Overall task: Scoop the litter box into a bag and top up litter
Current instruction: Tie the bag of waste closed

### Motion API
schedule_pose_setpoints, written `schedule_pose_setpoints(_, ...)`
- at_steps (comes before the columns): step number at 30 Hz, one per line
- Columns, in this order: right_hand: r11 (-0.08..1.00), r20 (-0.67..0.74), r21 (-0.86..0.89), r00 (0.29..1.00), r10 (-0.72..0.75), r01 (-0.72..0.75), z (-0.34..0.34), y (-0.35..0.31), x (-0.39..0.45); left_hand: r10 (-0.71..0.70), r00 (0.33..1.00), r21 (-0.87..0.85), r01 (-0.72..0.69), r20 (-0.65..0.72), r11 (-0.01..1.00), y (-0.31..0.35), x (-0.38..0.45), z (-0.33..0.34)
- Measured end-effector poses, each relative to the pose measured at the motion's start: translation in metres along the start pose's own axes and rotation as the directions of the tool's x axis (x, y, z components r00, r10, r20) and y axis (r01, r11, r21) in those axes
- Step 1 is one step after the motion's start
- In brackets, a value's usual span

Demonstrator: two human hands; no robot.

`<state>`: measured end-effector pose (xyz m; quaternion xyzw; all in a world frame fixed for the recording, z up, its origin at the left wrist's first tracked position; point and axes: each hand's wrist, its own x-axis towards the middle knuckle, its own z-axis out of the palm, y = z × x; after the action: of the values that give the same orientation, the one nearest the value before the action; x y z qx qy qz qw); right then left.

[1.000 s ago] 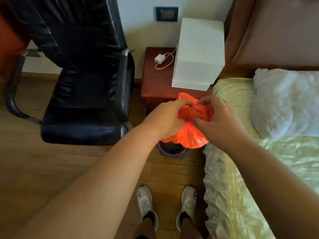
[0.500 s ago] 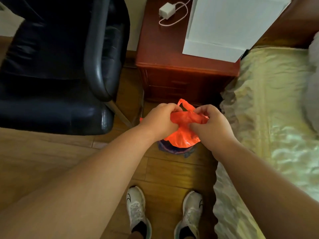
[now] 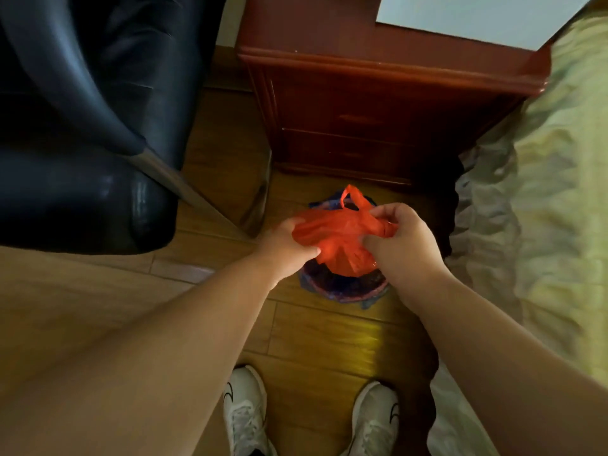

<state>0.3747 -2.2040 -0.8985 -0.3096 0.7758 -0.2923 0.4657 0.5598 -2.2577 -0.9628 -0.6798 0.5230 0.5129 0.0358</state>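
Orange plastic bag (image 3: 335,240) hangs bunched between my left hand (image 3: 285,247) and right hand (image 3: 402,245), both pinching its crumpled top above a small lined bin (image 3: 342,287) whose inside it mostly hides, its contents unseen.

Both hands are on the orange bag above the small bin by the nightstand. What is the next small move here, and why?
Probably pull the two hands apart to open the bag's mouth. The left hand and right hand both grip the crumpled orange bag, one handle loop sticking up, right above the lined bin on the floor. The bag looks bunched shut, so nothing could go in yet.
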Motion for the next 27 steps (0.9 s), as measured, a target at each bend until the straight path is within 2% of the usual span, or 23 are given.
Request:
schedule_pose_setpoints(4,0.986,0.010,-0.154,0.998,-0.064,0.065,0.003,0.016,0.017,0.060,0.998,-0.004,-0.061,-0.021,0.998,-0.001,0.011,0.020)
schedule_pose_setpoints(7,0.961,-0.043,-0.268,0.996,-0.084,0.070,0.002,0.024,0.023,0.083,0.997,-0.141,-0.081,0.007,0.987,0.008,0.015,0.038)
schedule_pose_setpoints(9,0.943,-0.104,-0.327,0.989,-0.101,0.062,0.003,0.028,0.023,0.159,0.987,-0.189,-0.152,0.024,0.970,0.018,0.015,0.050)
schedule_pose_setpoints(12,0.914,-0.133,-0.403,0.985,-0.113,0.051,0.008,0.036,0.026,0.246,0.959,-0.061,-0.239,0.143,0.969,0.027,0.022,0.069)
schedule_pose_setpoints(14,0.913,-0.067,-0.407,0.996,-0.066,0.033,0.011,0.040,0.032,0.121,0.968,0.131,-0.152,0.221,0.980,0.018,0.042,0.083)
schedule_pose_setpoints(16,0.907,0.065,-0.421,0.998,0.001,0.027,0.014,0.044,0.038,-0.029,0.990,0.282,-0.012,0.142,0.959,-0.003,0.072,0.092)
schedule_pose_setpoints(17,0.899,0.141,-0.437,0.990,0.031,0.034,0.017,0.046,0.041,-0.039,0.995,0.257,0.014,0.090,0.966,-0.004,0.074,0.092)
schedule_pose_setpoints(19,0.880,0.236,-0.471,0.970,0.067,0.054,0.021,0.047,0.046,0.098,0.995,0.170,-0.099,0.017,0.980,0.013,0.050,0.078)
schedule_pose_setpoints(21,0.867,0.256,-0.493,0.964,0.073,0.066,0.023,0.047,0.047,0.295,0.956,0.202,-0.287,-0.008,0.936,0.023,0.034,0.070)
schedule_pose_setpoints(23,0.860,0.256,-0.504,0.965,0.062,0.079,0.025,0.048,0.046,0.436,0.900,0.297,-0.413,-0.010,0.861,0.023,0.025,0.064)
schedule_pose_setpoints(25,0.856,0.258,-0.506,0.966,0.034,0.105,0.028,0.046,0.044,0.456,0.889,0.382,-0.437,0.045,0.814,0.020,0.022,0.064)
schedule_pose_setpoints(27,0.847,0.296,-0.525,0.951,0.086,0.087,0.033,0.049,0.045,0.365,0.920,0.414,-0.390,0.142,0.823,0.015,0.026,0.068)
